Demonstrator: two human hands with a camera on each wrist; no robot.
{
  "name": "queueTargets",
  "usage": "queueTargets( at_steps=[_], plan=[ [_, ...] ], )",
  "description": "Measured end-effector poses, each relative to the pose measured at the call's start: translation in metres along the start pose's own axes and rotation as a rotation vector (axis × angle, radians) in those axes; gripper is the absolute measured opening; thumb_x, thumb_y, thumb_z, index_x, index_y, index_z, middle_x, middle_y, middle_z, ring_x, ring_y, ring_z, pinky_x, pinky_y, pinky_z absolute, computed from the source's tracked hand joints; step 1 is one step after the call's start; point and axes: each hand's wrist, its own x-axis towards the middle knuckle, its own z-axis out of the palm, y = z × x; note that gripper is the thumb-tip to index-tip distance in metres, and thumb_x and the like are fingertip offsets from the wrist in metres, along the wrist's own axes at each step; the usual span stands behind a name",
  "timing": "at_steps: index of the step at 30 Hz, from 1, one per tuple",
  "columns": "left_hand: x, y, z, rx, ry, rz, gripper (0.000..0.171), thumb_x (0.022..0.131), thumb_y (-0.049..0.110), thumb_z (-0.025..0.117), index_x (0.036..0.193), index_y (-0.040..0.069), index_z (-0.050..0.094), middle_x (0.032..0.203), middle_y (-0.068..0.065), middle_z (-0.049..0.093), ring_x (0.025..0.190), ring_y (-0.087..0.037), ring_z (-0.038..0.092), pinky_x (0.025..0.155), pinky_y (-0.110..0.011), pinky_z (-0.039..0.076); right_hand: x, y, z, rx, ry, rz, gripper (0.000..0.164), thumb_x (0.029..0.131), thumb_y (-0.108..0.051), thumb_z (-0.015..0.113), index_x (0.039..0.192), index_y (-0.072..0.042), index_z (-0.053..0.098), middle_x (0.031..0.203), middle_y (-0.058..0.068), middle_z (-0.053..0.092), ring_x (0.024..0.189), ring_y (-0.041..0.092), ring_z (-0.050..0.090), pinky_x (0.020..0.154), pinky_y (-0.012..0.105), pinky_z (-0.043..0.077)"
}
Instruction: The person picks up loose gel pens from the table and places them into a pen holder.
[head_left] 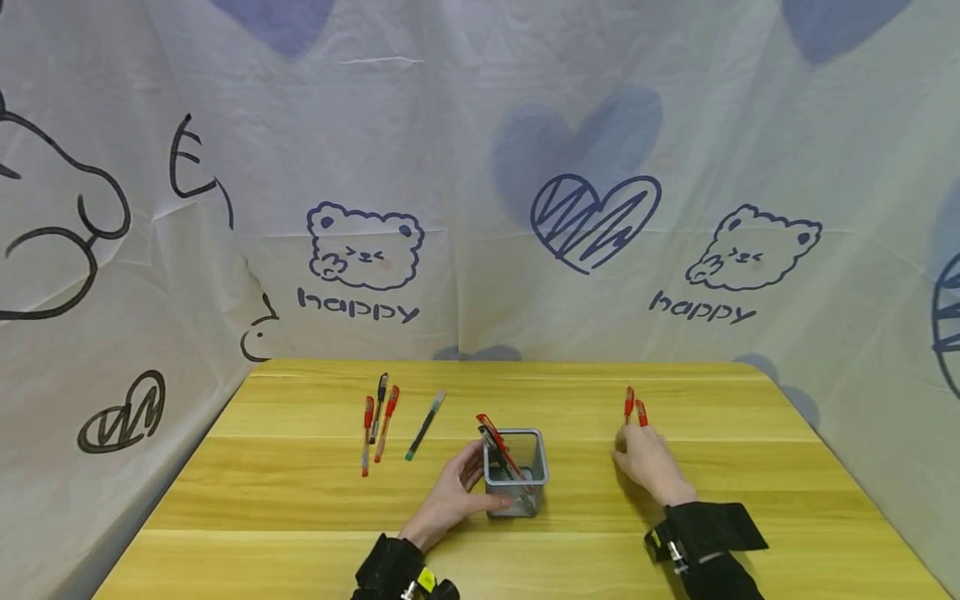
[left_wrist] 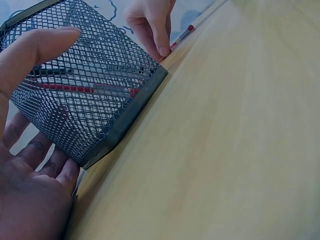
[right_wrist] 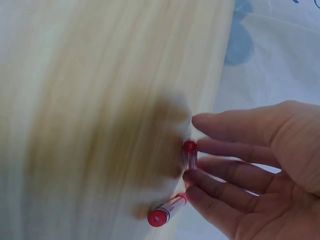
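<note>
My left hand grips a grey metal mesh pen holder by its side. In the left wrist view, the thumb lies across the mesh and the fingers are at its lower edge. Inside the holder lean a red pen and a dark pen. Over on the right side, my right hand reaches down to two red-capped pens lying on the table. The right wrist view has its fingertips spread at the end of one pen, with a second pen beside them.
Left of the holder lie two red pens, a black pen and a green-tipped pen on the wooden table. A printed white cloth hangs behind the table's far edge and along its sides.
</note>
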Motion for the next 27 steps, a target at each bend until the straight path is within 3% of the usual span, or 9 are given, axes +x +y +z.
queueTargets(
  at_steps=[2, 9, 13, 17, 24, 27],
  plan=[
    [0.000, 0.000, 0.000, -0.003, 0.000, 0.002, 0.094, 0.083, 0.010, 0.082, 0.158, 0.004, 0.027, 0.158, -0.020, 0.040, 0.151, -0.039, 0.032, 0.129, -0.045, 0.029, -0.001, -0.001, -0.001, -0.009, 0.028, -0.025, 0.002, 0.085, 0.000, 0.073, 0.084, 0.000, 0.074, 0.083, 0.015, 0.074, 0.074, 0.026, 0.068, 0.062, 0.041, 0.057],
    [0.000, 0.000, 0.000, -0.008, -0.003, 0.011, 0.093, 0.083, 0.010, 0.082, 0.158, 0.004, 0.027, 0.158, -0.020, 0.040, 0.151, -0.038, 0.033, 0.129, -0.043, 0.030, -0.005, -0.003, -0.003, -0.010, 0.047, -0.058, 0.014, 0.082, 0.002, 0.074, 0.071, -0.006, 0.073, 0.072, 0.006, 0.071, 0.065, 0.016, 0.059, 0.056, 0.031, 0.049],
    [0.000, 0.000, 0.000, -0.009, -0.006, 0.013, 0.093, 0.083, 0.009, 0.082, 0.158, 0.005, 0.028, 0.158, -0.020, 0.040, 0.151, -0.038, 0.033, 0.129, -0.043, 0.029, -0.013, -0.005, -0.005, 0.005, 0.045, -0.060, 0.016, 0.080, 0.002, 0.077, 0.069, -0.008, 0.073, 0.071, 0.004, 0.070, 0.064, 0.015, 0.061, 0.057, 0.030, 0.050],
    [-0.001, 0.000, 0.000, -0.016, -0.013, 0.009, 0.094, 0.083, 0.010, 0.082, 0.158, 0.005, 0.027, 0.158, -0.020, 0.039, 0.151, -0.038, 0.032, 0.129, -0.044, 0.029, -0.021, -0.006, -0.008, 0.042, 0.003, -0.069, 0.017, 0.081, 0.001, 0.078, 0.069, -0.010, 0.074, 0.070, 0.001, 0.070, 0.063, 0.013, 0.060, 0.057, 0.028, 0.050],
    [0.001, -0.001, 0.000, -0.008, -0.008, 0.012, 0.093, 0.082, 0.010, 0.082, 0.158, 0.005, 0.028, 0.157, -0.019, 0.041, 0.151, -0.038, 0.033, 0.129, -0.044, 0.029, -0.022, -0.001, -0.021, 0.170, -0.144, -0.087, 0.014, 0.084, -0.004, 0.077, 0.072, -0.011, 0.078, 0.071, -0.002, 0.071, 0.063, 0.011, 0.061, 0.058, 0.025, 0.053],
    [0.001, -0.002, -0.001, -0.013, -0.010, 0.009, 0.092, 0.083, 0.010, 0.082, 0.158, 0.006, 0.029, 0.157, -0.019, 0.042, 0.150, -0.037, 0.034, 0.129, -0.042, 0.030, -0.018, 0.001, -0.023, 0.173, -0.127, -0.062, 0.015, 0.086, -0.006, 0.076, 0.072, -0.011, 0.076, 0.067, -0.001, 0.068, 0.059, 0.012, 0.056, 0.054, 0.023, 0.045]
  ],
)
